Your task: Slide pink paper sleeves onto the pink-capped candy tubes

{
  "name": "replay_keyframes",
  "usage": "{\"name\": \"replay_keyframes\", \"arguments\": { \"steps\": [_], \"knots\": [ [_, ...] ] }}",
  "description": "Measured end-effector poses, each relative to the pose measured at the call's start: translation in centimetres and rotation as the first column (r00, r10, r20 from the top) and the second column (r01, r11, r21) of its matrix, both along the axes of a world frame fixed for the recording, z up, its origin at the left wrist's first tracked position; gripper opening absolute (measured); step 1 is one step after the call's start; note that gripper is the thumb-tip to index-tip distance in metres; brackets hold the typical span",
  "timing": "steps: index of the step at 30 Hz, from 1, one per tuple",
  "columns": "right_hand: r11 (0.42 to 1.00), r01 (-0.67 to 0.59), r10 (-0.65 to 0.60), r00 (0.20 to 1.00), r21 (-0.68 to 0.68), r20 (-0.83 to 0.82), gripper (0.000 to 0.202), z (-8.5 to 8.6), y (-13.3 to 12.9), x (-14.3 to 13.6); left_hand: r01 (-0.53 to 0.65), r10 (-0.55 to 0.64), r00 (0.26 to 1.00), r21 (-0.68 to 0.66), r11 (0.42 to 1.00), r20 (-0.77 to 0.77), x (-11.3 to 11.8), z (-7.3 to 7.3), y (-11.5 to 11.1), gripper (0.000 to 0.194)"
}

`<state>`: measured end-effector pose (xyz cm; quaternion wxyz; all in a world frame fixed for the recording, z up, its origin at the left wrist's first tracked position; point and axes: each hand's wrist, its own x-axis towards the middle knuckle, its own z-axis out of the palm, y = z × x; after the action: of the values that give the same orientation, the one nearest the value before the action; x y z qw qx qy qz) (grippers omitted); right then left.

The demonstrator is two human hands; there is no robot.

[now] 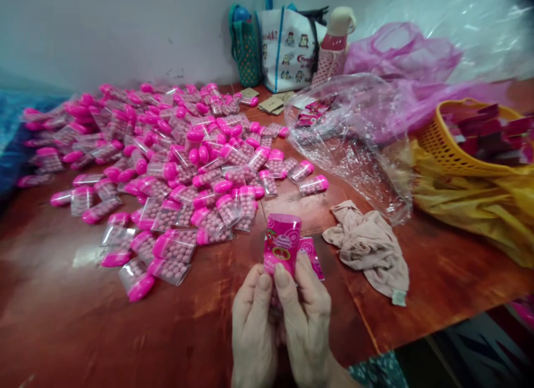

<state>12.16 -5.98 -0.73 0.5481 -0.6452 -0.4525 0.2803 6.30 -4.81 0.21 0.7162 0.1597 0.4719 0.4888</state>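
Close to the table's front edge, my left hand (253, 321) and my right hand (306, 321) are closed together, thumbs side by side. They pinch the lower end of a pink printed shrink sleeve (282, 237), which stands upright with its top end open. Between my palms, pinkish round shapes show, like the candy in the bottles; my fingers mostly hide them. Another pink printed sleeve (314, 259) shows just behind my right hand. Beyond my hands and to the left lies a large heap of small clear candy bottles (175, 210) with bright pink caps and pink balls inside.
A crumpled beige cloth (369, 246) lies right of my hands. Behind it are a clear plastic bag (354, 137) with pink sleeves and a yellow basket (446, 146) on a yellow bag (467, 204). A white tote (287, 54) and drink bottles stand by the wall.
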Motion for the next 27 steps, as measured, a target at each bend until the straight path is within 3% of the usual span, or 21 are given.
{"name": "replay_keyframes", "arguments": {
  "steps": [3,6,10,13,15,17,21,27],
  "knots": [
    [0.999,0.007,-0.011,0.997,0.048,0.076,0.027,-0.5,-0.3,-0.6,-0.131,0.128,0.989,-0.03,0.991,-0.068,0.4,0.5,0.4,0.017],
    [0.994,-0.099,0.093,0.989,0.047,0.116,0.034,-0.4,-0.1,-0.5,-0.165,0.162,0.984,-0.042,0.985,-0.071,0.3,0.9,1.1,0.016],
    [0.991,-0.128,0.122,0.982,0.037,0.142,0.032,-0.2,0.2,0.7,-0.056,0.054,0.996,-0.025,0.998,-0.066,-0.2,0.9,1.5,0.014],
    [0.988,-0.135,0.127,0.987,0.082,0.096,0.027,0.0,0.3,1.7,0.059,-0.035,0.956,0.074,0.995,-0.292,-1.3,0.6,1.5,0.013],
    [0.981,-0.164,0.16,0.986,0.101,0.047,0.026,0.2,0.3,2.3,0.094,0.003,0.866,0.169,0.981,-0.5,-2.3,0.4,1.7,0.014],
    [0.971,-0.219,0.216,0.976,0.093,0.036,0.027,0.5,0.1,2.8,0.11,0.038,0.828,0.228,0.967,-0.56,-3.0,0.4,2.2,0.022],
    [0.958,-0.276,0.27,0.959,0.076,0.088,0.032,0.9,-1.0,2.6,0.12,-0.049,0.945,0.204,0.972,-0.323,-2.6,0.8,2.8,0.028],
    [0.995,-0.057,0.045,0.989,0.078,0.142,0.045,-0.8,-3.2,0.5,0.025,-0.012,0.994,0.11,0.994,-0.112,-0.7,1.3,2.5,0.028]
  ]
}}
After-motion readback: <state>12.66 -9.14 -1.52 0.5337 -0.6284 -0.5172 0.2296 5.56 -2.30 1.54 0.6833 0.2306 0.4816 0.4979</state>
